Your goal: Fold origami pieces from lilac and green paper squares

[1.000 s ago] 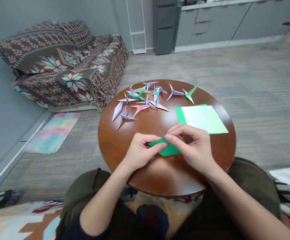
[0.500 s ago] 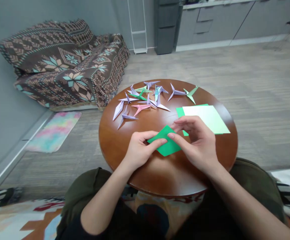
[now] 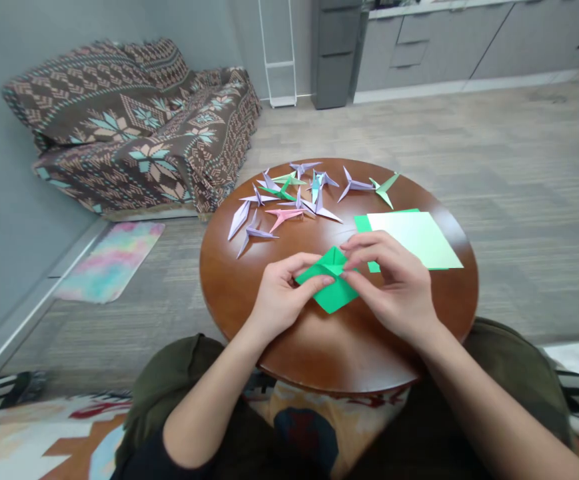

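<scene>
A folded green origami paper (image 3: pixel 334 295), diamond-shaped, is held between my two hands above the near half of the round table. My left hand (image 3: pixel 288 288) pinches its left corner, thumb on top and fingers underneath. At the right edge, my right hand (image 3: pixel 394 280) grips a flap between thumb and fingertips. That flap is partly lifted, with a small fold standing up near the top of the diamond. Part of the right side is hidden behind my right fingers.
On the brown round table (image 3: pixel 234 287) several folded paper cranes stand at the back left, among them a pink crane (image 3: pixel 284 216). A stack of pale green sheets (image 3: pixel 424 237) over darker green ones lies at the right. Beyond is a covered sofa (image 3: pixel 134 127).
My right thumb has moved from pressing on the paper's face to its right edge. A flap near the top now stands raised, where the paper lay flat before.
</scene>
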### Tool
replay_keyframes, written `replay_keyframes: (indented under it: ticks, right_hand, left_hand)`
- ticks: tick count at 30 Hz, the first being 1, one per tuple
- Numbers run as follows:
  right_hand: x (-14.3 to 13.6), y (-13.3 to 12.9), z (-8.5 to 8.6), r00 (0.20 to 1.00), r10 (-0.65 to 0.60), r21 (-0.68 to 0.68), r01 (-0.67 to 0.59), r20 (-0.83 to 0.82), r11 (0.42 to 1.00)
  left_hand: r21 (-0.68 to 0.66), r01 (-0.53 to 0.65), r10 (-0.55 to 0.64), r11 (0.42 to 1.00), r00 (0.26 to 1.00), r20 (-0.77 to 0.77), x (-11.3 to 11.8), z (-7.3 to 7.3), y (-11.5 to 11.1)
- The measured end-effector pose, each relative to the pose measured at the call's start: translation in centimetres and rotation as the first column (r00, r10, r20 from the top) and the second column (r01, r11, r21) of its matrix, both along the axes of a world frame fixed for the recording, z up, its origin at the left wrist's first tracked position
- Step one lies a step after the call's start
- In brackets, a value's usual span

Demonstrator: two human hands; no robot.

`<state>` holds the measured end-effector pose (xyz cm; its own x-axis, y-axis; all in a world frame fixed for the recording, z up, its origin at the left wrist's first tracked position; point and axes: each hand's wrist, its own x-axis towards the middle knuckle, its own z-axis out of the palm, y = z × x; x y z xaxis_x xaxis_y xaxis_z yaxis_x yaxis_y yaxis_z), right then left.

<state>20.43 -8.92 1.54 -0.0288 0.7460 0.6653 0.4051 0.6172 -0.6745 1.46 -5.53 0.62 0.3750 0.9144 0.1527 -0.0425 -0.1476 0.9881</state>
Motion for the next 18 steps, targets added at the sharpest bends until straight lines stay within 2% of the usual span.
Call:
replay_keyframes:
  ticks: [6,18]
  right_hand:
    - [-0.14,-0.08,0.08,0.999,0.042,0.039,-0.042,0.006,0.998]
    - [-0.27,-0.29,0.02,0.996,0.086,-0.002,-0.086,-0.021,0.996]
  left_hand:
    - [0.047,0.026,-0.025,0.999,1.000,-0.011,0.00,0.30,-0.08]
    - [0.063,0.029,-0.028,0.998,0.999,-0.017,-0.04,0.20,-0.05]
